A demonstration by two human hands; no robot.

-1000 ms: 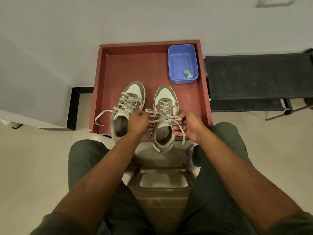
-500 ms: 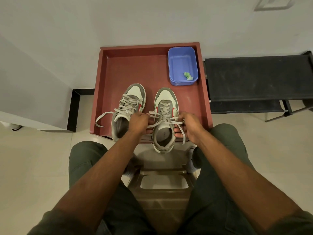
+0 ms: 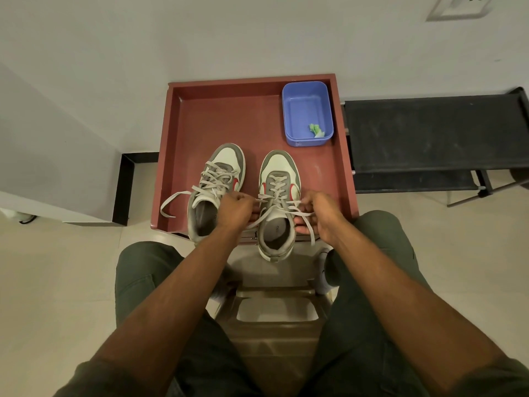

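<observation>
Vs. 1 s ago: the flat grey laces [image 3: 276, 193] no longer run level and taut between the hands; the ends now cross diagonally over the shoe opening. L hand [image 3: 236, 209] and R hand [image 3: 320, 213] stay at approx. the same spots, either side of the grey-and-white low-top sneaker with red side flashes [image 3: 279, 167].

Grip: both hands clenched, each pinching one lace end; one tail hangs past the R hand.

Sneaker: upright, toe pointing away, grey insole exposed.

Posn: near edge of the red-brown rimmed tray [image 3: 229, 124], heel overhanging the front rim, just right of the matching second sneaker [image 3: 226, 161]. Blue plastic tub [image 3: 306, 110] sits in the tray's far R corner.
</observation>
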